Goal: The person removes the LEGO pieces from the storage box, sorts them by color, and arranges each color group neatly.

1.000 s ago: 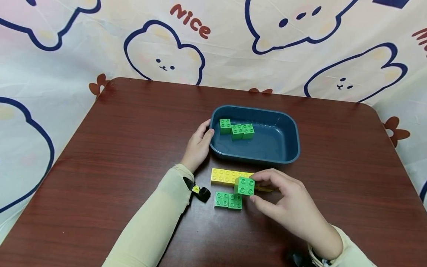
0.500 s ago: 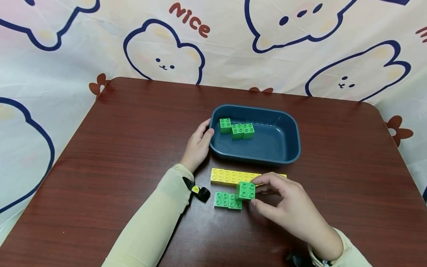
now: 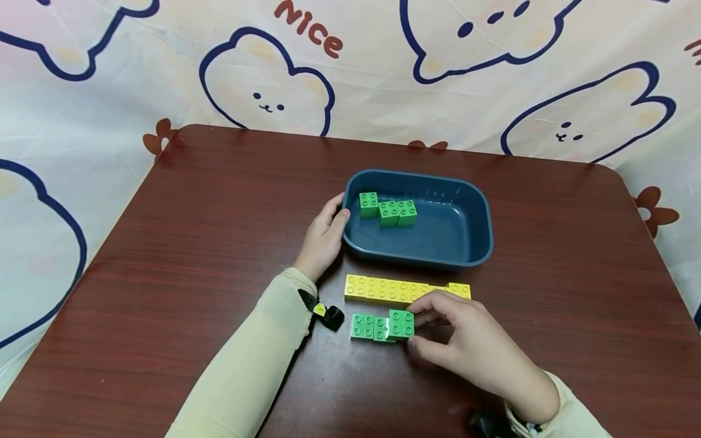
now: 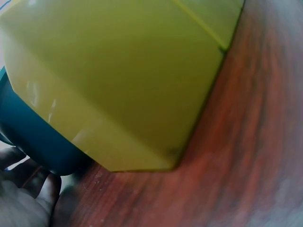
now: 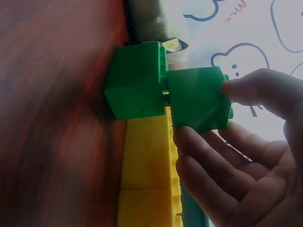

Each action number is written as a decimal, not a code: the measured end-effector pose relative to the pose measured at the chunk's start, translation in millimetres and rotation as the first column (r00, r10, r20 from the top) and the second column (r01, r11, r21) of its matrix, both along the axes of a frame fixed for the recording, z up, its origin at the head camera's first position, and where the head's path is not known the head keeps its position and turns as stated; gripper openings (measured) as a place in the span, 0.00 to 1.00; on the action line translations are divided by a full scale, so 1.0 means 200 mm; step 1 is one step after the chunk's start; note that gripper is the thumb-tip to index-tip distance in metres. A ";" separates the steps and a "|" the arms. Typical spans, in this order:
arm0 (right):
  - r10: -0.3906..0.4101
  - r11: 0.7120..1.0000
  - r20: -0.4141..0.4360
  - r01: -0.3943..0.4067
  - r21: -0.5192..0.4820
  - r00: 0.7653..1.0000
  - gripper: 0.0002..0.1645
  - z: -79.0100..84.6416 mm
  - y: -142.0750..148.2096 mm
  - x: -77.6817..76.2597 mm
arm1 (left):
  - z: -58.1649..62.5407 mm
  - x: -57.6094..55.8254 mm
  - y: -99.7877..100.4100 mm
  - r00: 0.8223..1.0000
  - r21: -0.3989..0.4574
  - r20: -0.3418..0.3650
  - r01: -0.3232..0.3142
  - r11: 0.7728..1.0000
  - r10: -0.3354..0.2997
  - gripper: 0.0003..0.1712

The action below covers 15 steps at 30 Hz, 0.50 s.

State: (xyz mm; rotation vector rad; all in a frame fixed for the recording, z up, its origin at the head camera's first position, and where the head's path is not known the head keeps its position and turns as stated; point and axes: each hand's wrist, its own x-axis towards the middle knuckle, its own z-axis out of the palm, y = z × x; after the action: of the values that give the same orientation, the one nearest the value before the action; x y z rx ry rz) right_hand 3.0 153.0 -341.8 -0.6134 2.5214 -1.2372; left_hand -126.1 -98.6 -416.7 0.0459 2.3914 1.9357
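My right hand [image 3: 476, 347] pinches a green toy building block [image 3: 402, 324] between thumb and fingers. In the right wrist view that held block [image 5: 196, 99] sits over the studs of another green block [image 5: 135, 85], slightly offset; whether they are pressed together I cannot tell. Two joined green blocks [image 3: 362, 327] lie on the table beneath it. My left hand [image 3: 322, 240] holds the left end of a dark blue bin [image 3: 421, 258], thumb at the rim. Inside the bin are three green blocks [image 3: 388, 213].
A row of yellow blocks [image 3: 383, 289] lies between the bin and the green pair, its right end partly behind my right hand. The brown table [image 3: 219, 201] reaches back to a printed cloth [image 3: 372, 109]. Yellow blocks [image 4: 118, 85] fill much of the left wrist view.
My right hand has lowered the green block toward me, from in front of the yellow row onto or just above the green pair's right end. My left hand stays at the bin.
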 end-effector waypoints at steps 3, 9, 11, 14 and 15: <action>0.000 1.000 0.007 0.000 0.010 1.000 0.20 0.00 0.00 0.00 | 0.00 0.00 0.00 1.000 0.005 -0.001 0.001 1.000 -0.001 0.26; 0.008 1.000 0.004 -0.009 0.008 1.000 0.20 -0.01 0.00 0.00 | -0.01 -0.01 0.00 1.000 -0.003 -0.017 0.004 1.000 -0.004 0.25; 0.010 1.000 -0.001 -0.010 0.009 1.000 0.20 -0.01 0.00 0.00 | -0.02 -0.01 0.00 1.000 -0.003 -0.023 0.004 1.000 -0.004 0.25; 0.010 1.000 -0.019 -0.010 0.010 1.000 0.20 -0.01 -0.01 0.00 | -0.02 -0.01 0.00 1.000 -0.003 -0.025 0.004 1.000 -0.004 0.25; 0.009 1.000 -0.025 -0.009 0.009 1.000 0.20 -0.02 -0.01 0.00 | -0.02 -0.01 0.00 1.000 -0.003 -0.024 0.004 1.000 -0.004 0.25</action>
State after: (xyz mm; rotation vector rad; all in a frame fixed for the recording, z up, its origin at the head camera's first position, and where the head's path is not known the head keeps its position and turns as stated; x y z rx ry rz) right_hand 3.6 151.7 -345.0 -0.6414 2.5408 -1.2218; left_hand -127.4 -99.3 -420.1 0.0741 2.4073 1.9405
